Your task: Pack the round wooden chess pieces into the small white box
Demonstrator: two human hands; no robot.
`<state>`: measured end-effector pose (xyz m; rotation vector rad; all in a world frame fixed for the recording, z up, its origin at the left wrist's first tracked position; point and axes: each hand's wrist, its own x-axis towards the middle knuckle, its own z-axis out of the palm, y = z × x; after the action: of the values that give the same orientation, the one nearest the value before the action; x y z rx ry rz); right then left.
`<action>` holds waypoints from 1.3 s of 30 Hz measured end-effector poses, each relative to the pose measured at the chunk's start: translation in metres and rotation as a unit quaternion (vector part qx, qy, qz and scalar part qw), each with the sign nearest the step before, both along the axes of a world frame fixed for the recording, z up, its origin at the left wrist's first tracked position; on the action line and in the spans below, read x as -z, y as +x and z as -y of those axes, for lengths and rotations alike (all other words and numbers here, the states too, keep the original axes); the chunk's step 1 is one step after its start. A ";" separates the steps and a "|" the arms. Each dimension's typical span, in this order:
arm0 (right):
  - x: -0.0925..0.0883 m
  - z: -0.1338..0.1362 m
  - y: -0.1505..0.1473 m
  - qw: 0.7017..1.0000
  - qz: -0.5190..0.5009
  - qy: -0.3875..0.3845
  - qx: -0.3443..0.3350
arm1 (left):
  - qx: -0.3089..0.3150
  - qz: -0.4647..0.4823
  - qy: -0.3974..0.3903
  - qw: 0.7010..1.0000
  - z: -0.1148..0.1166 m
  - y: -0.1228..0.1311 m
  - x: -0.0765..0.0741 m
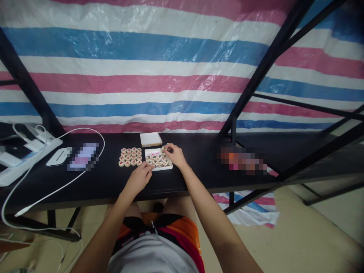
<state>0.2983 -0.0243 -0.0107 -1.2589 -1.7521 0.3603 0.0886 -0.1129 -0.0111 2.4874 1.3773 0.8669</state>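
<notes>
A shallow white box (pixel 162 168) sits on the black table in front of me, with rows of Chinese chess pieces (pixel 162 160) with black characters inside. My left hand (pixel 140 176) is at its near left corner, the fingers curled together against the edge. Over the far right corner, my right hand (pixel 175 155) pinches a pale round Chinese chess piece (pixel 164 148) between thumb and fingers. Part of the box's back row shows its pinkish bottom. Left of the box, several Chinese chess pieces (pixel 130 156) with red characters are lined up in rows, face up.
Behind the box lies a white lid (pixel 150 139). A blurred phone (pixel 83 156), a white flat device (pixel 57 157), a power strip (pixel 31 148) and a white cable (pixel 61 189) occupy the left. A blurred item (pixel 243 161) lies right, near a black metal post (pixel 250 91). Striped plastic sheeting (pixel 142 83) hangs behind.
</notes>
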 end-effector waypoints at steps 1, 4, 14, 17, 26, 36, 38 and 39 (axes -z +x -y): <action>-0.001 0.000 -0.002 1.000 0.008 0.007 -0.010 | -0.001 -0.002 0.000 1.000 0.000 0.000 0.000; -0.005 0.001 -0.007 0.998 0.039 0.014 -0.040 | -0.003 -0.008 -0.004 1.000 0.000 0.000 -0.001; -0.002 -0.013 -0.012 0.987 0.126 0.015 -0.096 | 0.000 -0.009 -0.001 1.000 0.001 0.000 -0.003; -0.002 -0.011 -0.012 0.983 0.144 0.031 -0.108 | -0.002 -0.008 0.000 1.000 0.001 0.000 -0.003; -0.013 0.003 -0.014 0.968 0.238 0.016 -0.076 | -0.005 -0.015 -0.001 1.000 0.000 0.000 -0.001; -0.012 0.004 -0.011 0.983 0.172 -0.018 -0.058 | 0.001 -0.002 0.000 1.000 0.000 0.000 -0.001; -0.012 0.005 -0.012 0.984 0.167 -0.014 -0.065 | 0.002 -0.001 -0.001 1.000 0.000 0.000 -0.002; -0.012 0.005 -0.012 0.984 0.167 -0.017 -0.068 | 0.002 0.000 -0.001 1.000 0.000 0.000 -0.002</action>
<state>0.2858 -0.0291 0.0011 -1.2831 -2.1307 0.2686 0.0883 -0.1133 -0.0090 2.4884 1.3708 0.8640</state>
